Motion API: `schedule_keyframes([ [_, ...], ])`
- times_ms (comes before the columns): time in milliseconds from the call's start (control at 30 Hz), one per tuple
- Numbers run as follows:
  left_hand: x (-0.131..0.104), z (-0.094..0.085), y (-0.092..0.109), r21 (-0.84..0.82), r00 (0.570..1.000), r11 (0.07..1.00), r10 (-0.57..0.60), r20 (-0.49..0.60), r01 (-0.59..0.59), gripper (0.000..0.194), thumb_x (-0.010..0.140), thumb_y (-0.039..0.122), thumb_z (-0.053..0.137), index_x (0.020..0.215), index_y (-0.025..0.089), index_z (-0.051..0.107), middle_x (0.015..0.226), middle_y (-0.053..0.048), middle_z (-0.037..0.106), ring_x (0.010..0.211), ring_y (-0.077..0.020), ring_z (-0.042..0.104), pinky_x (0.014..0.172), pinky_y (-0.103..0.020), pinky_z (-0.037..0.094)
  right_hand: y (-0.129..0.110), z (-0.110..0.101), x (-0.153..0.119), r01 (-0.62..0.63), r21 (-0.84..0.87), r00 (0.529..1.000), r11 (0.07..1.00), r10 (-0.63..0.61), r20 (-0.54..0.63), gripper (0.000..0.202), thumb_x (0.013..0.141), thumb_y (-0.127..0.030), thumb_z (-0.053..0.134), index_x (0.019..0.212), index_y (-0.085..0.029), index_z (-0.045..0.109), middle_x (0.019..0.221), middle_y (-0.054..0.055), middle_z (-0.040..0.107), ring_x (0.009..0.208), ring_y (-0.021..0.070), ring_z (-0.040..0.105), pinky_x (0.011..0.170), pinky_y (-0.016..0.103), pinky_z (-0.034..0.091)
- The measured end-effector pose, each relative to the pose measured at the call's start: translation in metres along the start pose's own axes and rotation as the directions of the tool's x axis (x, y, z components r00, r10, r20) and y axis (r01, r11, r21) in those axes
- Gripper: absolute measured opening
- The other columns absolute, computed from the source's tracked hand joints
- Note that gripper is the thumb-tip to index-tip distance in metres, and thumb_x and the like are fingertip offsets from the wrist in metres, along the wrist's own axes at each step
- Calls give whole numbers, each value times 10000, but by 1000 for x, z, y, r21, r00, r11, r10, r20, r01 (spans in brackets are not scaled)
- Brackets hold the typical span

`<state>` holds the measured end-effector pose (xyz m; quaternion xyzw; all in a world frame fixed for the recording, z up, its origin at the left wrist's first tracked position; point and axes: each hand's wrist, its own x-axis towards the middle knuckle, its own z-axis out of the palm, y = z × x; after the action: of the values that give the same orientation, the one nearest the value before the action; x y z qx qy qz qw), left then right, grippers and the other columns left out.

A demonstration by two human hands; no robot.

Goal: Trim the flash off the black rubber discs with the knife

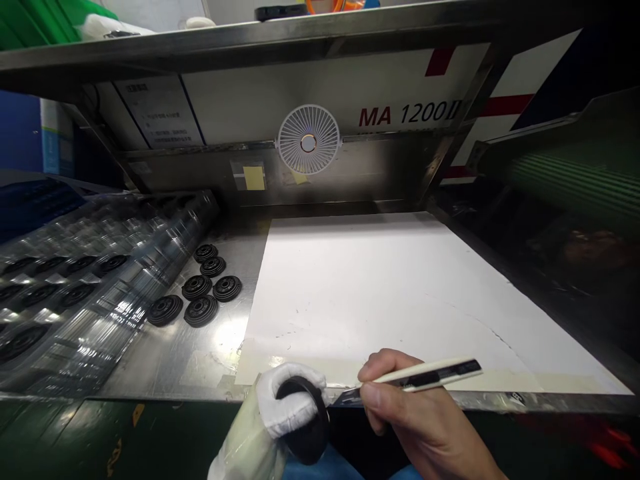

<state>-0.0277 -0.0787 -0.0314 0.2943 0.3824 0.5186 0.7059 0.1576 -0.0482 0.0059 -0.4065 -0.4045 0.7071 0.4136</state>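
Knife (427,377) in the right hand (400,397), pinched, long axis near-horizontal, blade pointing left at the black disc (306,420), handle end right and slightly up. Gloved left hand (290,400) grips the disc, tilted, at the table's near edge. White sheet (380,287) beyond; six black parts (201,311) left, beside clear trays (115,293).

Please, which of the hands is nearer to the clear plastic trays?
Left. The left hand is by the left end of the white sheet's front edge, on the trays' side; the right hand is farther right, near that edge's middle.
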Motion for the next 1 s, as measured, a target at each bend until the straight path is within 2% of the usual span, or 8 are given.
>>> schedule_keyframes([
  [100,0,5,8,144,999,989,15,-29,-11,245,677,302,694,877,162,679,786,-65,662,762,-221,579,704,-323,427,-3,2,1,49,-216,999,975,-44,29,260,701,-419,756,775,-189,661,631,0,596,589,125,498,551,251,377],
  [200,1,7,13,279,999,960,39,-32,-29,260,628,332,717,813,151,695,768,-65,666,780,-246,583,717,-330,435,-6,2,3,112,-409,993,906,-83,89,217,749,-424,715,794,-214,683,688,0,616,633,128,511,560,238,390],
  [367,1,8,12,309,999,951,16,-51,0,243,652,307,686,836,150,696,769,-67,668,780,-249,590,709,-333,440,-11,-3,2,187,-548,981,815,-124,149,179,779,-391,681,742,-217,696,705,0,633,638,127,537,556,223,395],
  [533,2,11,15,335,993,942,68,-96,-33,233,672,299,669,856,159,692,817,-66,668,831,-248,586,790,-351,435,-8,-5,-2,21,-446,997,895,17,81,251,744,-429,705,749,-180,667,609,-2,585,559,118,473,500,237,348],
  [633,3,10,24,364,997,931,33,-66,-6,235,654,303,695,846,167,699,824,-62,676,850,-259,591,809,-357,435,-3,-2,0,44,-311,998,949,-28,53,257,752,-429,705,787,-181,649,616,0,598,588,136,511,552,262,393],
  [767,5,5,26,352,997,936,15,-80,14,211,667,275,677,854,181,695,864,-55,672,863,-249,587,785,-336,442,9,4,0,76,-249,997,966,-81,-10,247,760,-427,700,783,-186,649,615,-4,598,601,134,519,582,267,395],
  [900,5,6,16,229,992,973,6,-123,23,220,690,273,656,885,171,675,845,-58,650,801,-221,581,710,-312,450,24,9,-4,78,-203,992,976,-97,-85,267,755,-452,693,777,-192,637,595,-7,589,581,129,502,564,264,383],
  [1000,4,12,10,111,977,993,-25,-211,49,250,684,291,672,901,168,659,767,-39,630,705,-192,568,629,-292,443,31,13,-9,88,-186,986,979,-112,-121,276,742,-459,700,774,-192,635,597,-5,588,584,131,507,572,261,392],
])
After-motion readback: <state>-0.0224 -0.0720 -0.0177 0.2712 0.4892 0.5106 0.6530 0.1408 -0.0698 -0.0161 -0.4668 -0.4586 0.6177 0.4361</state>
